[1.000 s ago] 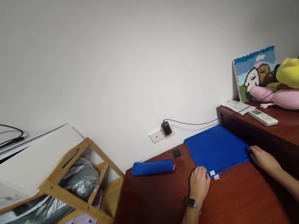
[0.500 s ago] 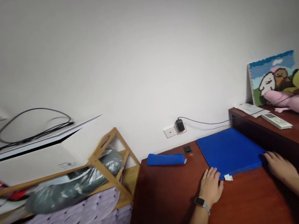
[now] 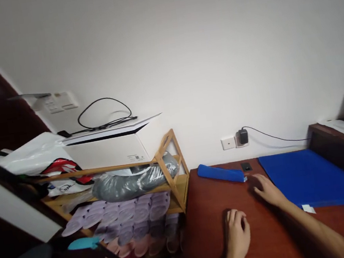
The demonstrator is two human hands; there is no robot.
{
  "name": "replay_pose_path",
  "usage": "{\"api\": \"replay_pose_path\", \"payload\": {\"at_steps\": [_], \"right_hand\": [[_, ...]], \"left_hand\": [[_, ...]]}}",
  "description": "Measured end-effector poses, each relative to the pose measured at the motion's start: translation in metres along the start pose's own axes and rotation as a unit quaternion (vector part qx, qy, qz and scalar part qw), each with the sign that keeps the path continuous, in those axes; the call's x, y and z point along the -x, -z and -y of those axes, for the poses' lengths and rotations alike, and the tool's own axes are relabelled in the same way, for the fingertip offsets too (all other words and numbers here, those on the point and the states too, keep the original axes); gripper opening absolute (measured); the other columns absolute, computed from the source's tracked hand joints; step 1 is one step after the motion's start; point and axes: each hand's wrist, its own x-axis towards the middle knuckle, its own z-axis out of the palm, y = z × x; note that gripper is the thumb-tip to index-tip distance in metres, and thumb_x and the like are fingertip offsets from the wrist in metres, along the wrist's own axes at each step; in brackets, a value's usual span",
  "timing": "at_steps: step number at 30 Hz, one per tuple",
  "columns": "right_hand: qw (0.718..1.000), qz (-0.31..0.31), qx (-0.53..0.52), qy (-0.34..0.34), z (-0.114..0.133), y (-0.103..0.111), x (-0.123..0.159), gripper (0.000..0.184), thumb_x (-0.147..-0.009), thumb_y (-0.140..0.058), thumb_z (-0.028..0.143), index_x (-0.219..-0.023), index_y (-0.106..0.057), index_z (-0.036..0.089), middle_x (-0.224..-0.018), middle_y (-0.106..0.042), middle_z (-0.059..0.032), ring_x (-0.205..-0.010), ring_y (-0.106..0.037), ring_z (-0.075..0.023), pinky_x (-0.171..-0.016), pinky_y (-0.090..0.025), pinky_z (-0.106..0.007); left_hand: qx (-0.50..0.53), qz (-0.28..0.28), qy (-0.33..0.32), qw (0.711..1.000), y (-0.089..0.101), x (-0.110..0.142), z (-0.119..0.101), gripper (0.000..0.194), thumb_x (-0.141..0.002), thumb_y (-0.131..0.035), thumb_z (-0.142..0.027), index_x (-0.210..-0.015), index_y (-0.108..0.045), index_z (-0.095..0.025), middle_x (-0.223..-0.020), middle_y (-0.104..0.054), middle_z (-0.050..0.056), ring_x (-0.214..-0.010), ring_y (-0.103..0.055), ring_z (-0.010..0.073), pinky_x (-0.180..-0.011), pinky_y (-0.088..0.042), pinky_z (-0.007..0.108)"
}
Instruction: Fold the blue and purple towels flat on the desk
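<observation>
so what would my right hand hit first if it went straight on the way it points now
Your right hand would likely meet the tagged end of the narrow blue cloth first, though it might pass above it; height is hard to judge here.

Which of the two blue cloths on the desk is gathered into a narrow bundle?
The left-hand blue cloth, nearer the wooden rack: it forms a long, slim bundle, whereas the right-hand blue cloth lies broad and flat.
</observation>
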Motion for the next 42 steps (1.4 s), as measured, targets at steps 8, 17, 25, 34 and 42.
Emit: {"api": "replay_pose_path", "payload": {"at_steps": [8, 17, 25, 34, 42], "right_hand": [[0.993, 0.062, 0.067, -0.08, 0.043, -0.059, -0.065, 0.067, -0.085, -0.059, 0.03, -0.148, -0.05, 0.012, -0.141, -0.061, -0.0195, -0.132, -0.058, -0.0307, -0.112, -0.043, -0.044], [0.998, -0.064, 0.006, -0.026, 0.097, -0.084, 0.133, 0.048, -0.092, -0.055, 0.048, -0.137, -0.058, 0.03, -0.118, -0.068, -0.0122, -0.107, -0.066, -0.0357, -0.095, -0.054, -0.051], [0.96, -0.052, -0.245, -0.125, 0.154, -0.042, 0.211, 0.058, -0.09, -0.059, 0.059, -0.138, -0.065, 0.028, -0.123, -0.073, -0.011, -0.115, -0.07, -0.0324, -0.102, -0.057, -0.045], [0.936, -0.036, -0.331, -0.116, 0.161, -0.028, 0.244, 0.049, -0.091, -0.059, 0.06, -0.119, -0.078, 0.024, -0.113, -0.08, -0.0104, -0.106, -0.075, -0.0306, -0.099, -0.058, -0.044], [0.944, -0.034, -0.32, -0.067, 0.16, -0.019, 0.24, 0.044, -0.088, -0.06, 0.047, -0.12, -0.078, 0.022, -0.111, -0.08, -0.0108, -0.1, -0.074, -0.0272, -0.097, -0.057, -0.043]], "left_hand": [[0.05, -0.01, 0.092, 0.994, -0.009, 0.002, 0.017, 0.023, -0.086, -0.052, -0.007, -0.087, -0.059, -0.029, -0.094, -0.067, 0.006, -0.093, -0.064, 0.0247, -0.085, -0.057, 0.042], [0.138, -0.038, 0.153, 0.978, -0.004, -0.005, 0.018, 0.022, -0.105, -0.041, -0.037, -0.101, -0.06, -0.026, -0.098, -0.072, 0.008, -0.094, -0.07, 0.0234, -0.086, -0.056, 0.038], [0.132, 0.02, 0.106, 0.985, 0.032, 0.04, -0.017, 0.023, -0.1, -0.052, -0.045, -0.092, -0.058, -0.025, -0.091, -0.068, 0.004, -0.089, -0.069, 0.0216, -0.083, -0.057, 0.035], [0.105, -0.057, 0.077, 0.99, 0.06, 0.125, -0.028, 0.027, -0.102, -0.045, -0.03, -0.096, -0.071, -0.026, -0.11, -0.064, 0.008, -0.106, -0.067, 0.0234, -0.097, -0.058, 0.041], [0.094, 0.077, 0.069, 0.99, 0.078, 0.103, -0.044, 0.028, -0.103, -0.048, -0.04, -0.098, -0.07, -0.026, -0.099, -0.068, 0.004, -0.099, -0.067, 0.0208, -0.093, -0.056, 0.037]]}}
